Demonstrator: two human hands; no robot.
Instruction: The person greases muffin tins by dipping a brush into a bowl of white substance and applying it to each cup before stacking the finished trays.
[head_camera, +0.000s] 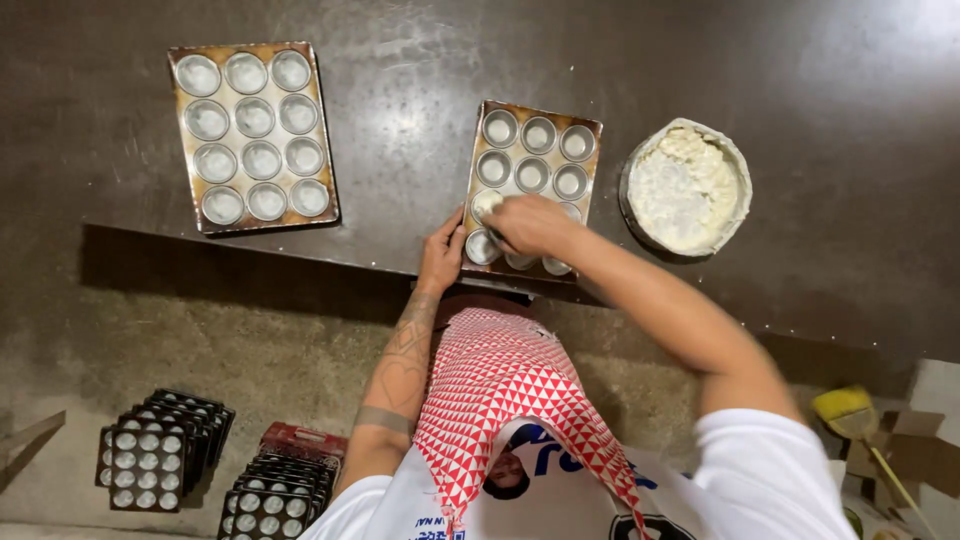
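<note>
Right hand pinches a white lump over the muffin tray, its grip pressed together. Left hand clamps the tray's 8 o'clock corner; dough bowl sits at 3 o'clock.

I see a dark, dusty surface above a rough concrete floor, stacked muffin tins lower left, a yellow broom lower right

One head-worn camera looks steeply down over the person's chest onto the dark worktop, fairly close
</note>
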